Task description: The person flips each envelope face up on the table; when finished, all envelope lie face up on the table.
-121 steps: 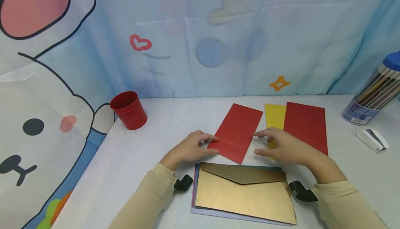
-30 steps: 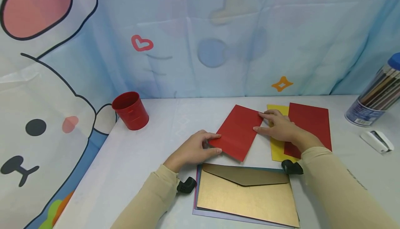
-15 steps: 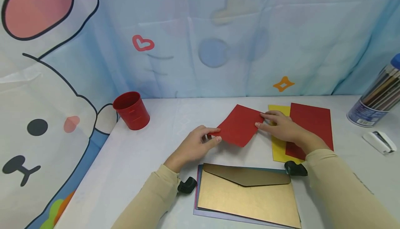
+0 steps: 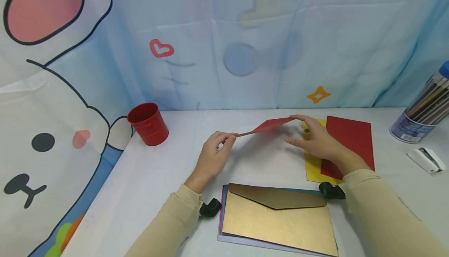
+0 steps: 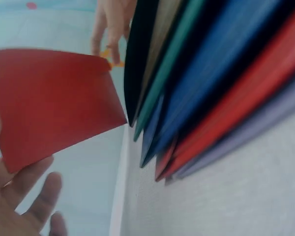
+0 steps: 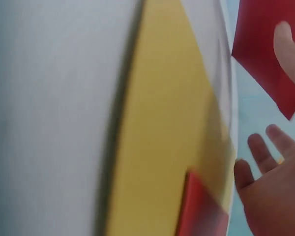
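Note:
A thin red envelope (image 4: 271,124) is raised and tilted above the white table, seen nearly edge-on in the head view. My left hand (image 4: 212,157) pinches its near left end between thumb and fingers. At the far right corner, the fingertips of my right hand (image 4: 319,142) meet its edge, while that thumb stands apart below. The left wrist view shows the broad red face of the envelope (image 5: 54,103). Beneath my right hand lie a yellow envelope (image 4: 312,167) and a darker red envelope (image 4: 350,140), partly overlapping.
A stack of envelopes, with a gold envelope (image 4: 277,226) on top, lies at the front. A red cup (image 4: 148,126) stands at the back left. To the right are a tub of pencils (image 4: 414,120) and a small white stapler-like object (image 4: 426,159).
The red envelope has lifted off the table and tipped from face-up to nearly edge-on. My left hand has risen with it. The right thumb has come away from it.

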`<state>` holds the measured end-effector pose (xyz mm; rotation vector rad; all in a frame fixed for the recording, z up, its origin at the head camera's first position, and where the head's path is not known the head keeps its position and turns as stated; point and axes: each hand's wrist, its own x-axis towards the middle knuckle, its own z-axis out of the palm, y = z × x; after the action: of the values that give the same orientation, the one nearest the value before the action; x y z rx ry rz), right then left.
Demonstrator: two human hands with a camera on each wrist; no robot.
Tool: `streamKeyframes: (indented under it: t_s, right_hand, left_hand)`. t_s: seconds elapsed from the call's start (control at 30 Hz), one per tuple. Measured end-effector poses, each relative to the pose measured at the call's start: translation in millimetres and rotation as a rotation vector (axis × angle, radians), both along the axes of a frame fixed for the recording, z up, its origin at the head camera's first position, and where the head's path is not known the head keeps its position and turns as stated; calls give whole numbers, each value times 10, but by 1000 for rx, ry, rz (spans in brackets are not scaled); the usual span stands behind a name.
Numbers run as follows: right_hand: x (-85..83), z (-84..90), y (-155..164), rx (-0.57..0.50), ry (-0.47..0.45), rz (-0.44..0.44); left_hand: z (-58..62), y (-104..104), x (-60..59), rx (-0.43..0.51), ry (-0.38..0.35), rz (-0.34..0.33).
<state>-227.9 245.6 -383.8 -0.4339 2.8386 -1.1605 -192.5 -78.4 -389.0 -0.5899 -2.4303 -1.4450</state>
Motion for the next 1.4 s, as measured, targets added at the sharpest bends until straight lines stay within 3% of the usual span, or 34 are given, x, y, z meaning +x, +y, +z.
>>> streamKeyframes:
  t_s: [0.1,0.23,0.4,0.5,0.7,0.93,1.03,1.2,1.4]
  right_hand:
    - [13,55,-88,-80,44,-8]
    - [32,166,-221,-135,93,-11]
    - [79,268,-297,-109,115,-23]
    - [130,310,-294,-89,106,-36]
    - [252,337,-218,-61,141,-40]
    - [448,336,-119,-128,90,-102]
    - [505,342,-86,-139,53,-115]
    - [545,345,7,-110,15,-90]
    - [556,375,87,-81,-40,-60]
  left_hand:
    - [2,-6,-3,38,44,92]
    - [6,-31,-6,133,40,194]
    - [-1,-63,-32,258,-26,209]
    - [-8,-67,-50,295,-47,186]
    - [-6,-63,-51,283,-61,118]
    - [33,-85,-27,320,-159,-119]
    - [29,-91,-31,340,-215,-182]
    - [34,-82,-38,320,-270,-224]
    - [32,-97,-41,289,-336,-211]
